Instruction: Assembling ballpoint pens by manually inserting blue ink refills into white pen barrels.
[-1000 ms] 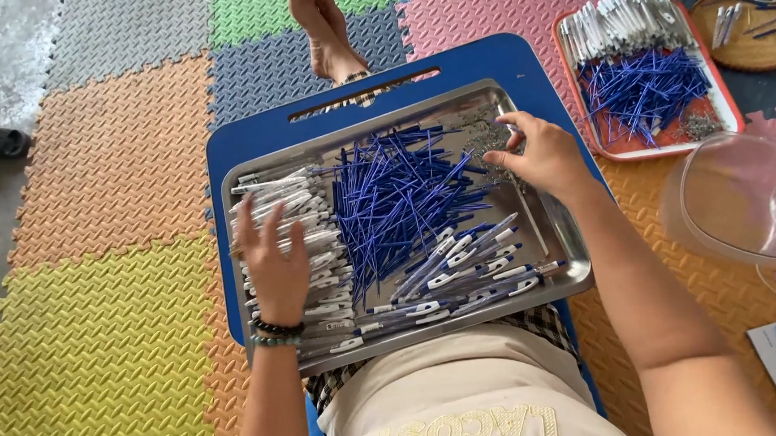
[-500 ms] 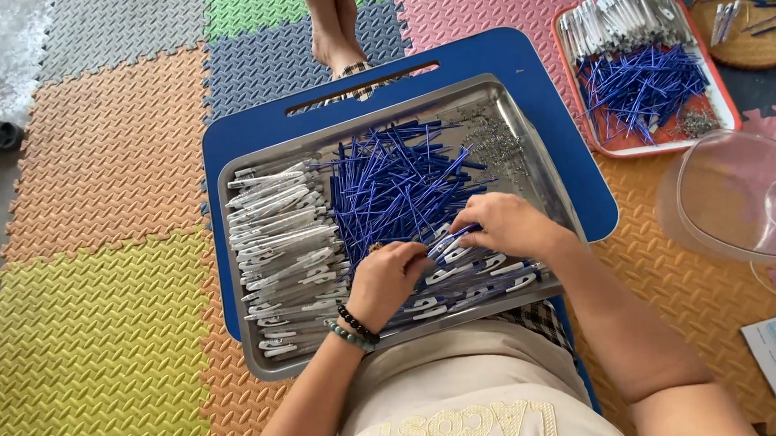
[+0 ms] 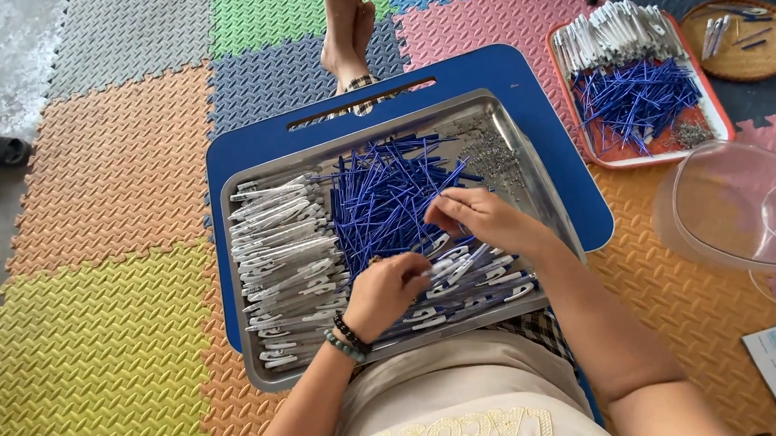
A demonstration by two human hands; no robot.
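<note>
vs half a sec ago i see both hands up a bit: left hand curled over the white barrels at the tray front, right hand pinching a blue refill, hands close.

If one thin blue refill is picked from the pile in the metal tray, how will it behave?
The blue refills look very thin and long, so one is probably light and may bend a little. They seem round, so a single one would likely roll on the smooth metal tray. They lie crossed in a pile, so lifting one may drag its neighbours.
</note>
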